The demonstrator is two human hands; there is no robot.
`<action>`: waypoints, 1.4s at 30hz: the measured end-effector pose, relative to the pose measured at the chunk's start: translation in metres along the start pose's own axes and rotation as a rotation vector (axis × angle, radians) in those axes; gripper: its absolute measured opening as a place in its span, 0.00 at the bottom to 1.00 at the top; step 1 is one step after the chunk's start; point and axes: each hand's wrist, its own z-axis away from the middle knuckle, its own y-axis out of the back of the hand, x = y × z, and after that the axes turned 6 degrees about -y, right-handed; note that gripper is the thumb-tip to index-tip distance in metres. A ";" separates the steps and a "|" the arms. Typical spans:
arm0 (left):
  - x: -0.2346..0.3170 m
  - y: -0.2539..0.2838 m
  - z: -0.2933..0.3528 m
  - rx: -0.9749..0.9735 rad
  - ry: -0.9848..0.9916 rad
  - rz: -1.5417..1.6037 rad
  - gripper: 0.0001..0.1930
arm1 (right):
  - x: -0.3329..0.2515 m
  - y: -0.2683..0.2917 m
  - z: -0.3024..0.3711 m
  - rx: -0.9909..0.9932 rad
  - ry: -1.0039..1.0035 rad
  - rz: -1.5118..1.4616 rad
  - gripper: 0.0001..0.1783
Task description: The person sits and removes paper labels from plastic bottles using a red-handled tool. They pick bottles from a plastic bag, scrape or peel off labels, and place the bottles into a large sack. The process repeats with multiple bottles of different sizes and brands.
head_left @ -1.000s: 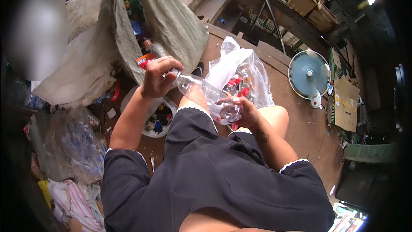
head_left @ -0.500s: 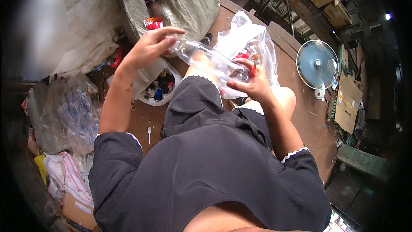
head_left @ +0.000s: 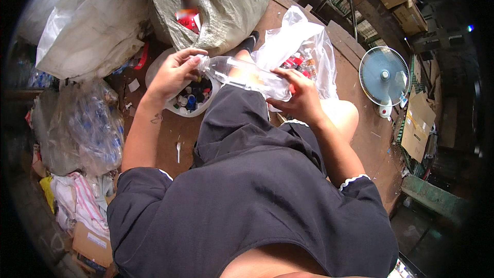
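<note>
A clear plastic bottle [head_left: 242,74] spans the gap between both hands, its long axis slanting down to the right, its neck at the left hand [head_left: 175,73] and its base at the right hand [head_left: 304,95]. The left thumb and fingers pinch the neck; the right fingers and thumb clasp the base end. Just below the left hand, a white tub [head_left: 201,110] contains mixed bottle caps [head_left: 191,99]. Beyond the right hand, a white plastic bag [head_left: 289,37] holds clear and red items. Beyond the left hand, a greyish sack [head_left: 234,13] shows red packaging [head_left: 187,21] with pale lettering, partly blurred.
</note>
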 end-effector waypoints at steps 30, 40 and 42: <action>0.157 0.183 -0.040 0.818 -0.543 0.342 0.36 | 0.075 0.019 0.023 0.011 -0.718 -0.923 0.11; 0.026 -0.028 -0.135 0.097 -0.253 -0.034 0.33 | 0.208 0.066 0.003 0.153 -0.590 -0.375 0.14; 0.006 -0.069 -0.169 0.045 -0.207 0.022 0.33 | 0.243 0.071 -0.002 0.158 -0.485 0.033 0.15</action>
